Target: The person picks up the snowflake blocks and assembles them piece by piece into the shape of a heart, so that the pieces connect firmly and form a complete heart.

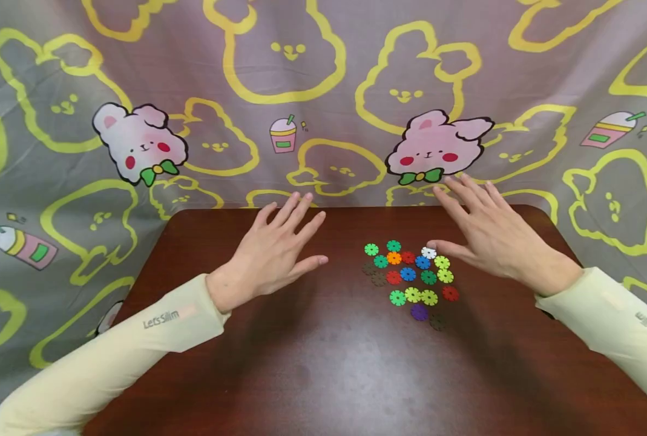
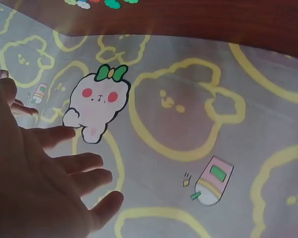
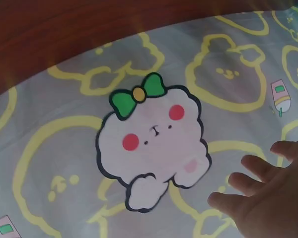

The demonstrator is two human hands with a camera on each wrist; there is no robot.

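Note:
Both hands are held above the dark wooden table with fingers spread and nothing in them. The left hand (image 1: 271, 251) hovers over the left half, apart from any object. On the right, the right hand (image 1: 497, 233) hovers beside a group of small notched plastic discs, its thumb overlapping the white disc (image 1: 428, 252) in the head view; contact cannot be told. Among the flat-lying discs are an orange disc (image 1: 393, 258), a blue disc (image 1: 407, 274), a purple disc (image 1: 419, 312), a red disc (image 1: 450, 293) and several green, yellow and brown ones. Both wrist views show spread fingers against the cloth.
The table (image 1: 323, 363) has rounded far corners. A grey cloth (image 1: 334, 121) with yellow outlines, rabbit faces and drink cups hangs behind it and along its sides. Light glares off the tabletop near the front middle.

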